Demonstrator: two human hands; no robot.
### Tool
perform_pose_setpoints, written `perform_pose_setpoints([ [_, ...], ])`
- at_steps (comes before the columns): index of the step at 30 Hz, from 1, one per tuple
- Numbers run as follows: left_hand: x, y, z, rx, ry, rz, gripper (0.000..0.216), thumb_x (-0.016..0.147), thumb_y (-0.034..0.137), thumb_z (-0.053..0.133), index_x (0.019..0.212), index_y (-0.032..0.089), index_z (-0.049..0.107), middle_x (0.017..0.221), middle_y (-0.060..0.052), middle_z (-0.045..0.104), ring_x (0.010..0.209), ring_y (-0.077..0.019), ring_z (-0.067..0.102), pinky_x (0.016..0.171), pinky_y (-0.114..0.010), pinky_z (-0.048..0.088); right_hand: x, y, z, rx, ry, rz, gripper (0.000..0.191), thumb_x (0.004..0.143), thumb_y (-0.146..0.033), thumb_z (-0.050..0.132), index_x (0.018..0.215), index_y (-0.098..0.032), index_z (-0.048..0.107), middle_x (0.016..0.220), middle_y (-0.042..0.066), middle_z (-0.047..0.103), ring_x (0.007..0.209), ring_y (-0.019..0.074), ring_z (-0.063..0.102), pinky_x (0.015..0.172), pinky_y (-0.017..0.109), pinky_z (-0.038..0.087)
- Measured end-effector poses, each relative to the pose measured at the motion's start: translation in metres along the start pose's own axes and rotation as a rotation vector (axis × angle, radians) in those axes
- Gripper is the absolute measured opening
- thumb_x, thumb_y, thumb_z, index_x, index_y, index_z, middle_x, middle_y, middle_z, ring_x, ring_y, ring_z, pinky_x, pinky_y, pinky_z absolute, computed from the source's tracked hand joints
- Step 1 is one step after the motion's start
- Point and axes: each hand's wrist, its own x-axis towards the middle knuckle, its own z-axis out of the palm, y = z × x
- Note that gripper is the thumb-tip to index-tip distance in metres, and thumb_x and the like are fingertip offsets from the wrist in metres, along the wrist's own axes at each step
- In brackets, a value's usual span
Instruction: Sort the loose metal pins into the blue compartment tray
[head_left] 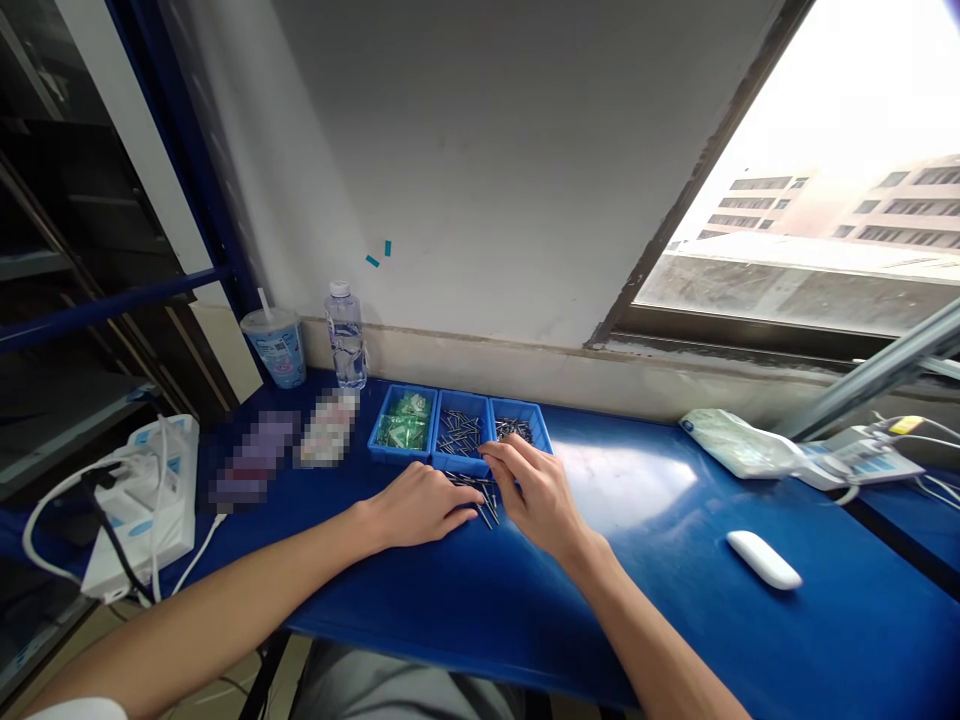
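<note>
My left hand [422,503] lies low over the blue tabletop, index finger and thumb stretched apart, its fingertip at a small loose pile of thin metal pins [490,503]. Just right of the pile, my right hand [536,490] is raised by the front of the bins, thumb and fingers pinched together; whatever is between them is too small to make out. Behind the hands stand three joined blue bins. Green-and-clear small packets fill the left bin [405,455]. Metal pins lie in the middle bin [463,464] and in the right bin [541,425], which my right hand partly covers.
A water bottle [346,340] and a lidded cup with a straw [276,345] stand at the back left. Power strips [169,500] with cables lie left and right. A white oval case [763,560] and a clear plastic bag [739,445] rest on the right side.
</note>
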Motion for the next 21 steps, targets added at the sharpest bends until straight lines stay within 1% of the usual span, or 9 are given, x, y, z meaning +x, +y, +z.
perform_pose_setpoints([
  [4,0.0003,0.0000,0.0015,0.012,-0.038,0.006,0.017,0.102,0.032,0.065,0.114,0.027,0.076,0.077,-0.001,0.077,0.071,-0.0215,0.076,0.060,-0.025,0.046,-0.0006,0.0004,0.0012,-0.007,-0.003,-0.005,0.019,0.111,-0.016,0.045,0.110,-0.019,0.063,0.083,0.003,0.062,0.064,0.0133,0.054,0.058,0.026,0.039],
  [9,0.0016,0.0032,-0.0030,-0.014,-0.104,-0.017,0.015,0.103,0.031,0.063,0.107,0.028,0.076,0.081,0.001,0.079,0.076,-0.0217,0.076,0.062,-0.025,0.045,-0.0002,0.0006,0.0015,-0.008,0.009,-0.018,0.018,0.110,-0.015,0.046,0.110,-0.018,0.064,0.082,0.002,0.062,0.063,0.0124,0.053,0.056,0.025,0.038],
  [12,0.0024,0.0057,-0.0071,-0.008,-0.124,-0.025,0.014,0.101,0.030,0.063,0.105,0.026,0.076,0.073,0.001,0.075,0.071,-0.0213,0.074,0.061,-0.025,0.044,0.0005,0.0002,0.0011,-0.007,0.012,-0.021,0.018,0.110,-0.015,0.046,0.109,-0.018,0.064,0.082,0.002,0.062,0.063,0.0121,0.054,0.056,0.025,0.038],
  [15,0.0023,0.0066,-0.0082,-0.002,-0.131,-0.021,0.011,0.097,0.030,0.066,0.097,0.024,0.075,0.064,0.002,0.070,0.063,-0.0203,0.071,0.057,-0.025,0.041,0.0008,-0.0003,0.0008,-0.007,0.012,-0.025,0.017,0.110,-0.015,0.047,0.108,-0.017,0.064,0.081,0.002,0.062,0.062,0.0121,0.054,0.057,0.024,0.039],
  [18,0.0011,0.0041,-0.0059,-0.021,-0.075,-0.004,0.010,0.096,0.030,0.066,0.094,0.022,0.073,0.061,0.003,0.068,0.058,-0.0186,0.068,0.055,-0.025,0.039,0.0008,-0.0006,0.0005,0.000,0.005,-0.024,0.017,0.110,-0.016,0.048,0.107,-0.017,0.064,0.081,0.002,0.062,0.063,0.0126,0.055,0.058,0.025,0.040],
  [21,-0.0004,-0.0020,-0.0037,-0.071,0.078,-0.003,0.009,0.096,0.026,0.063,0.099,0.020,0.070,0.060,0.005,0.066,0.053,-0.0159,0.065,0.054,-0.024,0.039,0.0008,-0.0007,0.0002,0.011,-0.012,-0.020,0.018,0.110,-0.017,0.048,0.106,-0.018,0.065,0.082,0.003,0.064,0.065,0.0129,0.057,0.059,0.025,0.041],
])
